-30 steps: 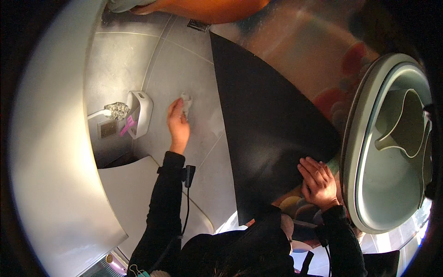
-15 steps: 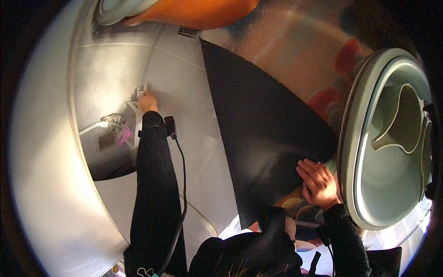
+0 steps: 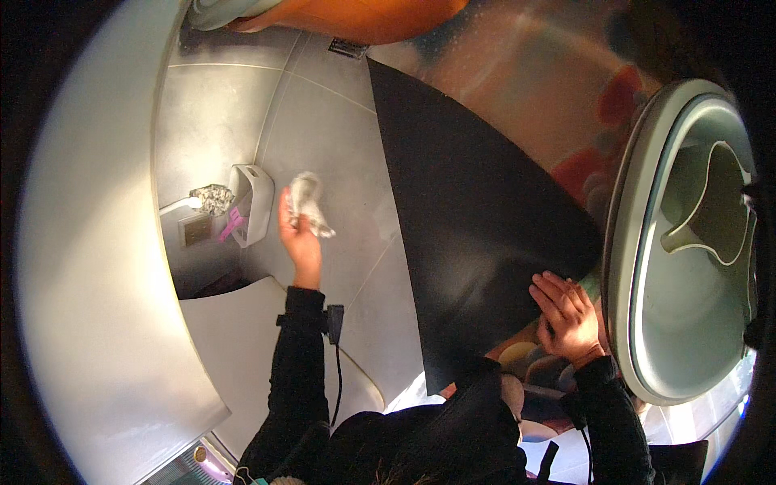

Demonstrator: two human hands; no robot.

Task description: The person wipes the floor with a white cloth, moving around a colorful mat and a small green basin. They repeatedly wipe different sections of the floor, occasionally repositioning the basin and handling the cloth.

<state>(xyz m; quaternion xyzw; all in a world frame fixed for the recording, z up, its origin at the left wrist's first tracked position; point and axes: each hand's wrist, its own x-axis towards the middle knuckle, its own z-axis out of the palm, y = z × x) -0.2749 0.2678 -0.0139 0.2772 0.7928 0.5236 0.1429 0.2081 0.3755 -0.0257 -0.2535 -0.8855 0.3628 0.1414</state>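
My left hand [image 3: 301, 250] is raised off the grey tiles, its fingers closed on a crumpled white cloth [image 3: 307, 198], slightly smeared by motion; it could also be tissue. Just left of it stands an upright white holder [image 3: 259, 206] with an open slot. On the right, my right hand [image 3: 570, 319] lies with its fingers stretched out, fingertips at the lower right edge of a large black sheet [image 3: 477, 218]. It appears to hold nothing. Part of its palm side is hidden.
Beyond the holder are a speckled lump [image 3: 212, 199] on a white stem, a pink strip [image 3: 232, 224] and a square wall plate [image 3: 194, 230]. A pale oval basin-like thing [image 3: 622, 267] stands at the right. Something orange and rounded [image 3: 364, 18] is at the top.
My left hand has drawn back from the holder, toward me and to the right, bringing the white cloth with it. The holder now shows fully. My right hand stays at the black sheet.
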